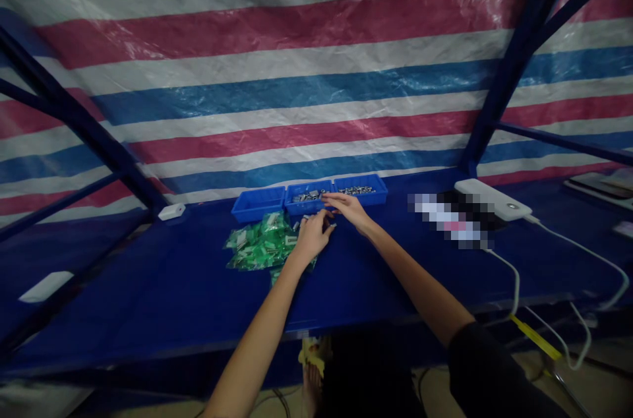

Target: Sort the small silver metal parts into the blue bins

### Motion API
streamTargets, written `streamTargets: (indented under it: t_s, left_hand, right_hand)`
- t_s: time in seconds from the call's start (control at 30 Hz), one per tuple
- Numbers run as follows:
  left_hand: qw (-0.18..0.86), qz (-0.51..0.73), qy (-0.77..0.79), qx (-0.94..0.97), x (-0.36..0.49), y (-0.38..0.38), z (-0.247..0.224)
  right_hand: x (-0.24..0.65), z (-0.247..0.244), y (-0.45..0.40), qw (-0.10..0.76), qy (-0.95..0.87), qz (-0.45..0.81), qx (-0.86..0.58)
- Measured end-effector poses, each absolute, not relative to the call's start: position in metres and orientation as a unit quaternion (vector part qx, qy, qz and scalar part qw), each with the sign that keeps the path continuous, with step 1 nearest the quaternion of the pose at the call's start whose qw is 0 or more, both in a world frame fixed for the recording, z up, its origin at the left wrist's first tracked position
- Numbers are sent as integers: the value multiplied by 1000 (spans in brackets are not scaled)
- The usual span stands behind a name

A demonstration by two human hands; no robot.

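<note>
Green packets (pixel 262 248) are heaped beside the left hand (pixel 312 233), between the front and back edges of the tabletop (pixel 168 293), and small metal bits (pixel 357 190) are held in blue trays (pixel 257 205) by the back edge, near the right hand (pixel 351 208), but whether anything is gripped by either half-curled hand cannot be told.

Short black sleeve (pixel 494 375), bare hands (pixel 312 235)

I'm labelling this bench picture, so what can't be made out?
All in the head view:
What the bare left hand and bare right hand grip, if anything: hidden by fingers.
Shapes of the small silvery pieces in the middle blue plastic tray: too small.
Any print on the shiny green plastic packets: too small, blurred.
Item beside the white oblong device: masked by pixelation.
</note>
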State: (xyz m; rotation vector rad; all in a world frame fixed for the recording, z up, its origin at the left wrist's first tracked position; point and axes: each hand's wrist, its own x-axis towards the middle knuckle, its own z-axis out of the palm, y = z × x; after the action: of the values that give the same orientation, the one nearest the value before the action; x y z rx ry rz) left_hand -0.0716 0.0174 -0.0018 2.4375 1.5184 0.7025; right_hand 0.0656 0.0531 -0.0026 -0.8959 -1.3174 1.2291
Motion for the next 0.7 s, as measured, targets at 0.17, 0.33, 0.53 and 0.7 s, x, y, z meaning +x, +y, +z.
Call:
streamTargets:
  t_s: [0.17,0.33,0.53,0.7]
  left_hand:
    - [213,399,496,741,-78,28,-1]
    - [290,481,482,673,-80,35,-2]
    - [299,550,498,600,-84,38,0]
    - [270,568,499,597,-86,35,5]
  right_hand:
    - [62,-18,55,501,-586,480,-419]
    - [63,-20,57,502,-578,512,-389]
    - [58,-17,51,502,-549,557,-368]
    - [50,-19,46,498,-540,587,-339]
